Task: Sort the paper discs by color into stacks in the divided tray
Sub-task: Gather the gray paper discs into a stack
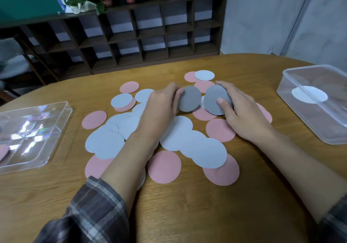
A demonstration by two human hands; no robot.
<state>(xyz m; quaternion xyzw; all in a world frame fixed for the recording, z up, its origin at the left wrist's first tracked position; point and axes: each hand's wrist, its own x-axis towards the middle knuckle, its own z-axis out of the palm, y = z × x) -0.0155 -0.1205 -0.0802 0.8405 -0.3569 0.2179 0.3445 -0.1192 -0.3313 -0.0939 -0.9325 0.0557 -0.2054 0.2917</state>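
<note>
Several pink discs [164,166] and pale blue-grey discs [206,152] lie scattered and overlapping on the wooden table [187,214]. My left hand [159,107] holds a dark grey disc [189,98] tilted up above the pile. Beside it, my right hand [242,111] pinches a second dark grey disc [215,100], thumb on its face. A clear divided tray [32,130] sits at the left with a pink disc [2,151] in its near corner.
A clear plastic box [317,102] with a white disc [309,94] inside stands at the right edge of the table. Behind the table runs a dark wooden shelf unit [131,32] with plants on top. A chair [13,58] stands at the far left.
</note>
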